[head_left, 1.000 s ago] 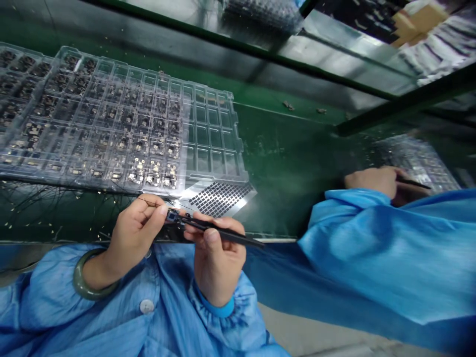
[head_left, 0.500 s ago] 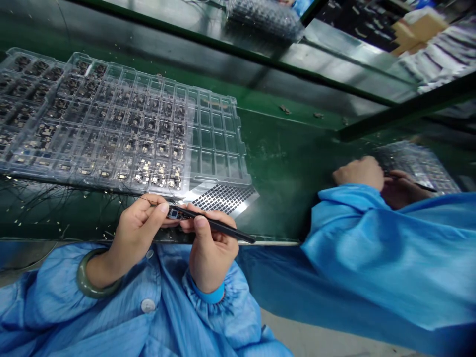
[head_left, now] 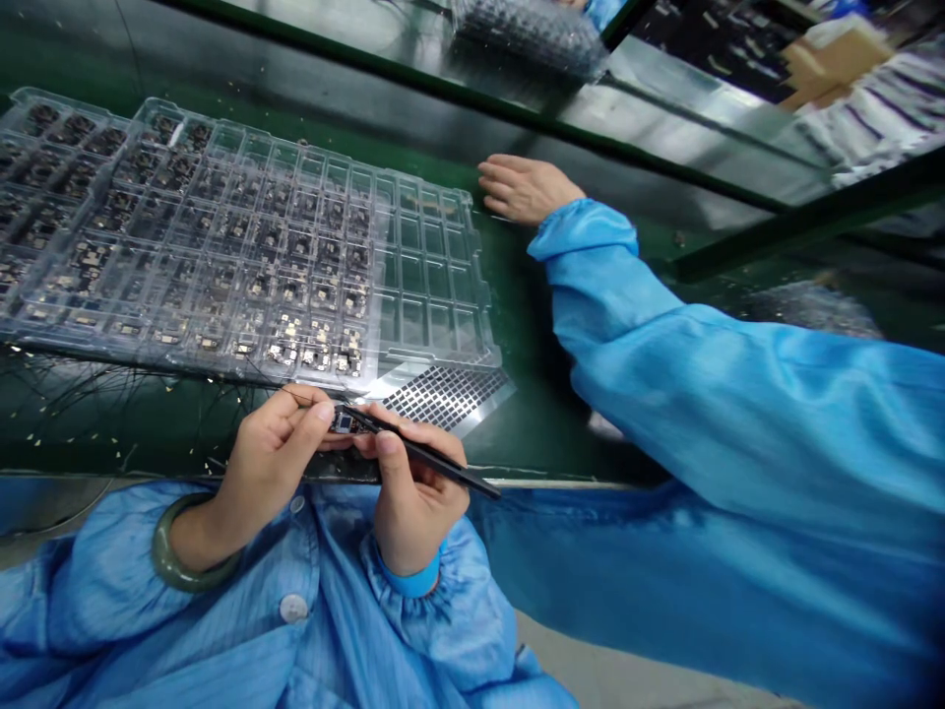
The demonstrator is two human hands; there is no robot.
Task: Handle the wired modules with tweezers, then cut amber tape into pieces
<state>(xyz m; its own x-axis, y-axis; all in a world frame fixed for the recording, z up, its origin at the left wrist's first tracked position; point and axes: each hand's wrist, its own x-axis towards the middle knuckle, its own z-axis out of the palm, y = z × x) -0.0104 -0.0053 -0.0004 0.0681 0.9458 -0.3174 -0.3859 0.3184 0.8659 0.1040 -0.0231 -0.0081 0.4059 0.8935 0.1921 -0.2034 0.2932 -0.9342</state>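
Between the fingertips of my left hand (head_left: 284, 438) is a small circuit board (head_left: 344, 421), pinched just above the bench's front edge. My right hand (head_left: 417, 483) is closed round a pair of black tweezers (head_left: 443, 463). The tweezer tips reach over the board; whether they touch it I cannot tell. Right behind my hands lies a thin sheet with a grid of small dark squares (head_left: 443, 396). Beyond it, clear plastic trays (head_left: 435, 340) overlap, many of their pockets filled with small circuit boards.
A co-worker's blue sleeve (head_left: 664, 364) stretches in from the right, with that person's hand (head_left: 528, 187) flat beside the trays. Thin dark wires (head_left: 95, 384) and pale scraps lie at the front left. A green rail (head_left: 472, 103) crosses behind.
The co-worker's arm has reached far left across the bench, its hand now beside the trays. My tweezers have tilted slightly; my left hand stays on the board.
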